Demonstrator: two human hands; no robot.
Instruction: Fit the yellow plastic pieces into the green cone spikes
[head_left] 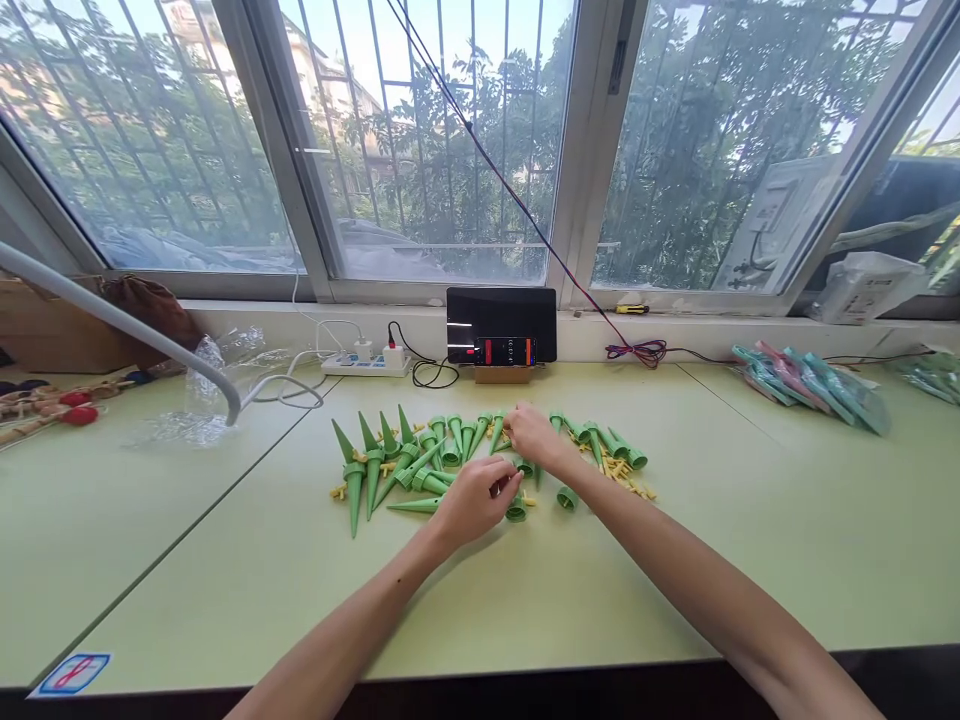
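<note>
Green plastic watering spikes (373,465) lie in a loose row across the table, several with yellow valve pieces. My left hand (476,498) is above the front of the row, fingers curled in a pinch beside a green cap end (515,510); whatever is in the pinch is too small to make out. Farther back, my right hand (538,440) reaches down to the left among the spikes, its fingertips drawn together near a yellow piece (507,432). Whether it grips that piece is hidden. Loose yellow valve pieces (619,472) lie to its right.
Behind the row stand a dark tablet (544,325) and a phone (506,351) on a small box. A power strip (367,365) with cables is at the back left. Bagged pieces (810,380) lie at the right. A white curved tube (150,330) crosses the left side.
</note>
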